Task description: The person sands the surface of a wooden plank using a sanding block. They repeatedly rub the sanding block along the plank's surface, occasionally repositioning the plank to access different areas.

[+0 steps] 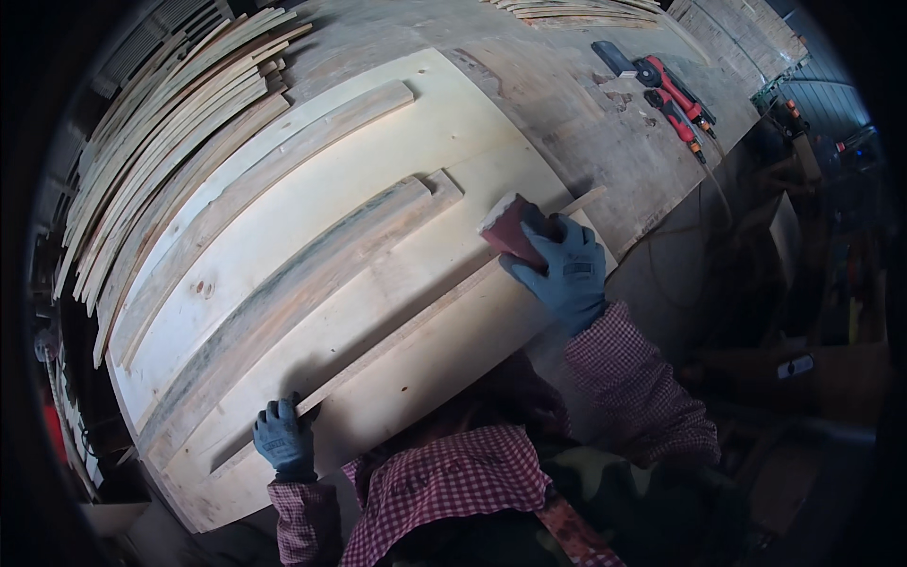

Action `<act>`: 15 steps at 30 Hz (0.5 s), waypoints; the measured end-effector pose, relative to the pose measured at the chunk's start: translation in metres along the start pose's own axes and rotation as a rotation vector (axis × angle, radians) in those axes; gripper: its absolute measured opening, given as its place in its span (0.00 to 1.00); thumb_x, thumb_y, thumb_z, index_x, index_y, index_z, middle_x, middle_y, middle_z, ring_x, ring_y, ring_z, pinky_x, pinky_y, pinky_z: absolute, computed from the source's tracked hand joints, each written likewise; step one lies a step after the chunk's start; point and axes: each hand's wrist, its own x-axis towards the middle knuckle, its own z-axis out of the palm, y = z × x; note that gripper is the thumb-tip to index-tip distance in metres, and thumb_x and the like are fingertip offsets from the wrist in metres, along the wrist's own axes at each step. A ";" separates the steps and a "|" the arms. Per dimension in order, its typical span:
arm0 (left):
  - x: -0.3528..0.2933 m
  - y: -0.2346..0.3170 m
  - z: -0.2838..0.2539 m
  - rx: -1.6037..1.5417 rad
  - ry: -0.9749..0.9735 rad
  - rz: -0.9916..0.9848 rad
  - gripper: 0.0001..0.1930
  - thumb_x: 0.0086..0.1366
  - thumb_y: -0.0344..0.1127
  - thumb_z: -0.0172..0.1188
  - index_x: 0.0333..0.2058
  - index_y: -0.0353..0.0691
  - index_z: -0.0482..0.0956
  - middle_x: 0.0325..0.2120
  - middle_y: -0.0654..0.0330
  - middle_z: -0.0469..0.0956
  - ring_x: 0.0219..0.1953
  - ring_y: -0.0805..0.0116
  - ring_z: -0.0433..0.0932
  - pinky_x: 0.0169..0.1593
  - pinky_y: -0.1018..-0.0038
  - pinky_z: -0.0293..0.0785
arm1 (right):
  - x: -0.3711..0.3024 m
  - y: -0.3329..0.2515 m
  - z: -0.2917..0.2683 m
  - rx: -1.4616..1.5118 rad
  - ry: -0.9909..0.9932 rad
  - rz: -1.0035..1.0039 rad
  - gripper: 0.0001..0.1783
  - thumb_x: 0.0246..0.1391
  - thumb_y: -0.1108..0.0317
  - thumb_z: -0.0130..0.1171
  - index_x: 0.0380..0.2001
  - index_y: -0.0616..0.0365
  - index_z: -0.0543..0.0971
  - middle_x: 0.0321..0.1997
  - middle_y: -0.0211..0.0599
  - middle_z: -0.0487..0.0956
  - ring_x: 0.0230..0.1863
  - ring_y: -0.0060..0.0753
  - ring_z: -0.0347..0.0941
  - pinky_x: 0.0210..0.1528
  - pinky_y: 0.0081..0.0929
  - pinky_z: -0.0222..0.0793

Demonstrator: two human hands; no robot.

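Observation:
My right hand (573, 269), in a grey-blue work glove, is closed around a reddish-brown sanding block (510, 225) with a pale end. The block is held close to the far right part of a long narrow wooden strip (416, 331), which stands on its edge. Whether block and strip touch, I cannot tell. Toward the strip's lower left part, my left hand (283, 440), gloved alike, has its fingers wrapped over the wood. The strip runs diagonally over a large pale plywood sheet (482, 123). Farther off on the sheet lie two boards side by side (312, 274).
Another board (274, 180) lies farther back on the plywood. A pile of thin wooden strips (179, 142) fills the far left. Red-and-black power tools (675, 104) and a dark block (614, 59) rest at the far right, near the worktable's (624, 180) edge. More strips (576, 9) lie at the back.

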 end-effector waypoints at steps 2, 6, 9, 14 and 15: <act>0.002 0.005 -0.001 -0.019 0.002 0.004 0.17 0.54 0.50 0.69 0.42 0.55 0.81 0.34 0.62 0.79 0.37 0.56 0.77 0.41 0.58 0.72 | 0.034 0.064 -0.008 -0.176 -0.096 0.279 0.35 0.52 0.35 0.62 0.60 0.36 0.76 0.54 0.47 0.73 0.53 0.52 0.69 0.52 0.48 0.68; 0.008 0.011 -0.001 -0.051 -0.005 0.014 0.18 0.54 0.49 0.69 0.42 0.55 0.80 0.34 0.62 0.79 0.37 0.56 0.77 0.41 0.59 0.72 | 0.058 0.095 -0.009 -0.425 -0.076 0.477 0.36 0.55 0.30 0.56 0.61 0.37 0.75 0.54 0.46 0.73 0.51 0.50 0.69 0.50 0.49 0.68; 0.007 0.009 -0.004 -0.025 -0.008 0.005 0.18 0.54 0.49 0.69 0.43 0.55 0.80 0.34 0.62 0.79 0.37 0.56 0.77 0.41 0.59 0.72 | 0.011 0.003 0.019 -0.073 0.152 0.158 0.36 0.50 0.37 0.65 0.61 0.36 0.74 0.54 0.46 0.72 0.52 0.51 0.68 0.49 0.52 0.66; 0.009 -0.002 -0.002 -0.047 -0.063 0.027 0.17 0.54 0.47 0.70 0.43 0.55 0.80 0.34 0.62 0.79 0.37 0.56 0.78 0.41 0.58 0.73 | -0.029 -0.105 0.009 0.233 0.041 -0.279 0.35 0.46 0.39 0.69 0.58 0.32 0.77 0.60 0.48 0.69 0.55 0.51 0.67 0.54 0.51 0.67; 0.011 -0.003 -0.005 -0.037 -0.069 0.023 0.17 0.54 0.47 0.70 0.42 0.55 0.80 0.34 0.62 0.79 0.37 0.55 0.78 0.41 0.58 0.73 | -0.022 -0.087 0.011 0.256 0.016 -0.286 0.34 0.46 0.39 0.69 0.57 0.32 0.77 0.60 0.47 0.69 0.56 0.50 0.67 0.54 0.50 0.67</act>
